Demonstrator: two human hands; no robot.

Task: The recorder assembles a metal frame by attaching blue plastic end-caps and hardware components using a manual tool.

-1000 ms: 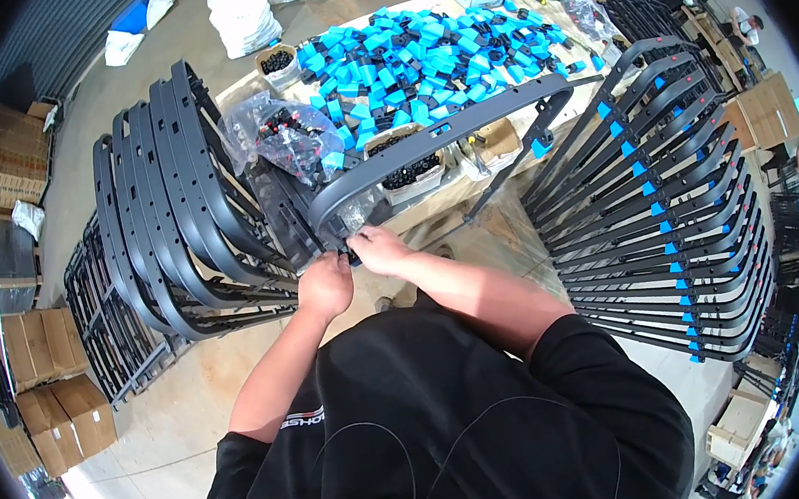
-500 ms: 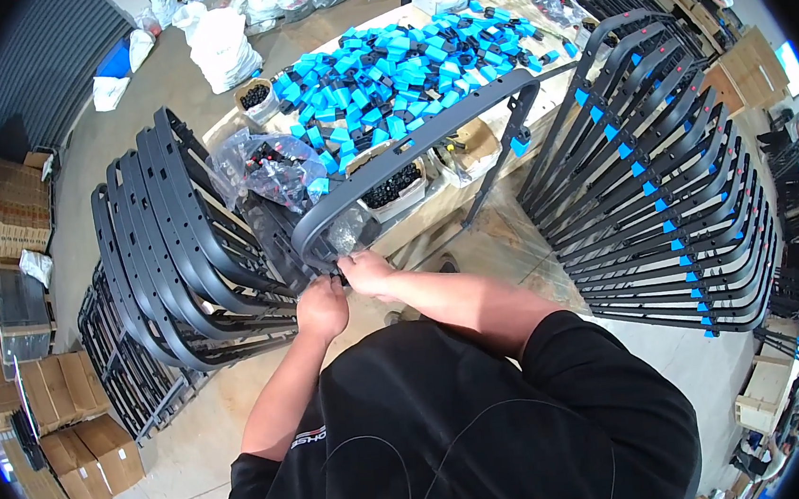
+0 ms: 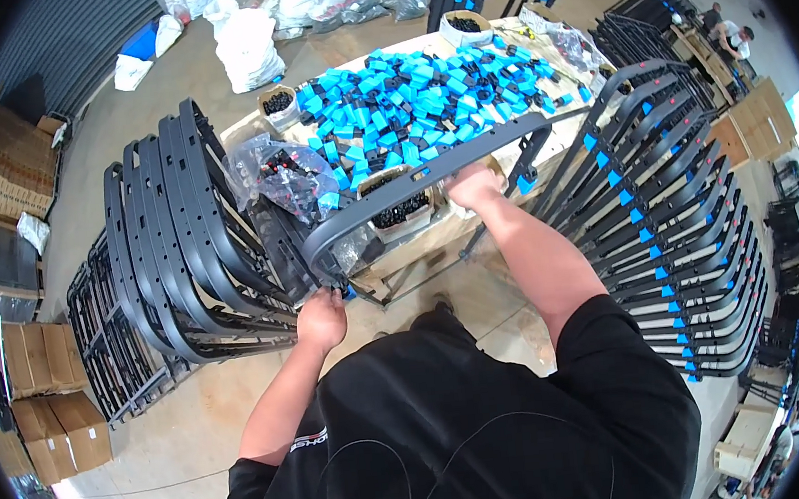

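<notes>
A black U-shaped metal frame (image 3: 449, 164) stands in front of me, across the near side of the table. My left hand (image 3: 321, 319) is closed around its lower left end, and a small blue piece (image 3: 348, 293) shows beside the fingers. Beyond the frame's top bar, my right hand (image 3: 475, 188) reaches down over an open box at the table's front edge; its fingers are mostly hidden. Just left of that hand, a box of small black parts (image 3: 402, 213) sits behind the bar.
Blue and black plastic pieces (image 3: 424, 95) are heaped on the table. A clear bag of parts (image 3: 284, 174) lies at its left. Rows of black frames lean at left (image 3: 171, 241) and right (image 3: 675, 244). Cardboard boxes (image 3: 57, 403) and white sacks (image 3: 249, 49) stand farther off.
My right hand has left the frame's lower left end and moved right and forward to the open box. My left hand has stayed at the frame's end, where a blue piece now shows.
</notes>
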